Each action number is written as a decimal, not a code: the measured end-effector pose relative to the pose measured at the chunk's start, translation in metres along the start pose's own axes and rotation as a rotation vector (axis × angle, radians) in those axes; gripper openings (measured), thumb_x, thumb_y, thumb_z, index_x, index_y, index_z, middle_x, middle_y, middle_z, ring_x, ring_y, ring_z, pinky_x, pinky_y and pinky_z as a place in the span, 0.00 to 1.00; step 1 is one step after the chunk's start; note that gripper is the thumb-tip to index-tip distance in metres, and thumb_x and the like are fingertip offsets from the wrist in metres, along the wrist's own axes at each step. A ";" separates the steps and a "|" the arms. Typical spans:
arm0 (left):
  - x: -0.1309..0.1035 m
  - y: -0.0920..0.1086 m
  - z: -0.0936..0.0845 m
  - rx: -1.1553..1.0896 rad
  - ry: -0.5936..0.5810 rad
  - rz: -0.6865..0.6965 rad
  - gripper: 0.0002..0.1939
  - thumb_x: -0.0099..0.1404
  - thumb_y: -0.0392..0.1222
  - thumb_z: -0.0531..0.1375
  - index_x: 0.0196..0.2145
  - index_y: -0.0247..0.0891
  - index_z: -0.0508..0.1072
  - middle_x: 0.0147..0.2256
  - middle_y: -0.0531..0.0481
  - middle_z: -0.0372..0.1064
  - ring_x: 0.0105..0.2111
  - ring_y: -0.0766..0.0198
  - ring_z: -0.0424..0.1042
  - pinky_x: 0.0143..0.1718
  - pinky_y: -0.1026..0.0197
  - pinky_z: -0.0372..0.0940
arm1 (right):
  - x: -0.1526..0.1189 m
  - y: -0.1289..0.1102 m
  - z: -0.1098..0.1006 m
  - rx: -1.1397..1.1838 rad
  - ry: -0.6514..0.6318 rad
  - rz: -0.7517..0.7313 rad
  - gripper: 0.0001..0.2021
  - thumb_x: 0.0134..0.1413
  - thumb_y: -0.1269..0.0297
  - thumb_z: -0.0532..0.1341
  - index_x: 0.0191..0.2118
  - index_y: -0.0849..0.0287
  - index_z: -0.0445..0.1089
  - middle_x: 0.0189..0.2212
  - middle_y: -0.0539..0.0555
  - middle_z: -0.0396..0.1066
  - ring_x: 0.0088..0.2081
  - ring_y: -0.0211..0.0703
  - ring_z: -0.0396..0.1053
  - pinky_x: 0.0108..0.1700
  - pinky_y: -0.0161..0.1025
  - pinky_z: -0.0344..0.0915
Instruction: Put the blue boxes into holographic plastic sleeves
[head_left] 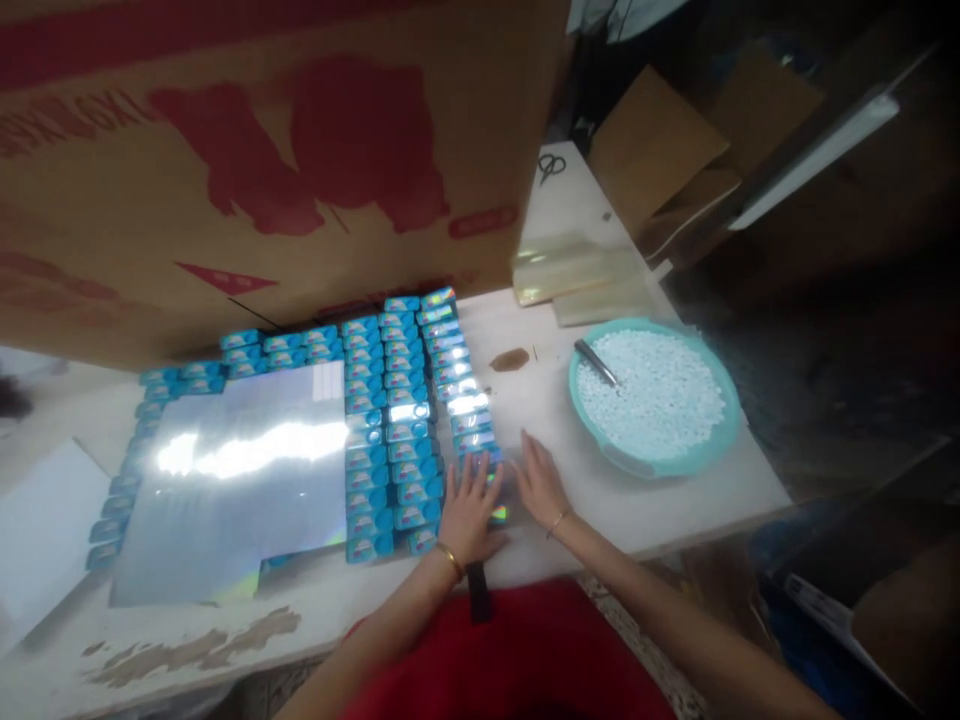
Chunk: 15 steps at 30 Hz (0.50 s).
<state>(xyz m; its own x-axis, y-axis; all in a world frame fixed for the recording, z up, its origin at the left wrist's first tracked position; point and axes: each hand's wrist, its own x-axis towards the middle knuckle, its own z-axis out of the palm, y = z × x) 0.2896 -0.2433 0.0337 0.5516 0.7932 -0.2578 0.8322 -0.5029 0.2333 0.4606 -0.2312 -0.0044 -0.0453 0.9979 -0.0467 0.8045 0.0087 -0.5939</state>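
Note:
Rows of small blue packets (367,470) lie side by side on the white table (517,400). My left hand (470,510) rests with fingers spread over the near end of the rightmost row, partly covering packets there. Just to its right, my right hand (540,482) lies with fingers apart at the edge of that row, touching the table or a clear film; which one is unclear. A glossy translucent sheet (240,500) covers the packets on the left. To the right stands a turquoise basin (652,467) full of small white pellets, with a metal scoop (596,362) in it.
A large cardboard box (262,180) with red print stands behind the rows. Scissors (552,167) and clear plastic film (585,285) lie at the back right. Another white sheet (52,540) is at the far left. Open cartons (652,145) stand beyond the table.

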 end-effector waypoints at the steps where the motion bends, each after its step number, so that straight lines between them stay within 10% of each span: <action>1: 0.003 -0.002 -0.001 0.010 0.002 -0.023 0.57 0.48 0.60 0.65 0.68 0.42 0.41 0.69 0.39 0.31 0.67 0.37 0.30 0.62 0.31 0.33 | 0.031 -0.007 -0.006 0.000 0.042 -0.042 0.30 0.64 0.59 0.47 0.68 0.63 0.42 0.63 0.67 0.53 0.63 0.56 0.52 0.59 0.55 0.58; 9: 0.008 -0.015 0.007 0.043 0.059 -0.075 0.49 0.55 0.49 0.63 0.67 0.46 0.42 0.68 0.41 0.38 0.65 0.35 0.42 0.60 0.31 0.48 | 0.292 -0.092 0.004 -0.224 -0.008 -0.261 0.29 0.65 0.54 0.47 0.67 0.59 0.48 0.69 0.58 0.38 0.69 0.53 0.32 0.66 0.56 0.34; 15: 0.013 -0.017 0.033 0.104 0.220 -0.124 0.44 0.57 0.47 0.62 0.67 0.50 0.46 0.66 0.43 0.47 0.63 0.38 0.53 0.56 0.33 0.58 | 0.339 -0.097 0.048 -0.254 -0.049 -0.215 0.28 0.65 0.52 0.45 0.67 0.57 0.49 0.69 0.58 0.39 0.69 0.56 0.30 0.65 0.59 0.30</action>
<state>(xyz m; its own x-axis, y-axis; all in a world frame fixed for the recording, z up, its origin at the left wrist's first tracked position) 0.2846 -0.2365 -0.0045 0.4295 0.9006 -0.0662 0.9001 -0.4211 0.1118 0.3391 0.1029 -0.0016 -0.2533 0.9673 0.0156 0.8949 0.2404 -0.3759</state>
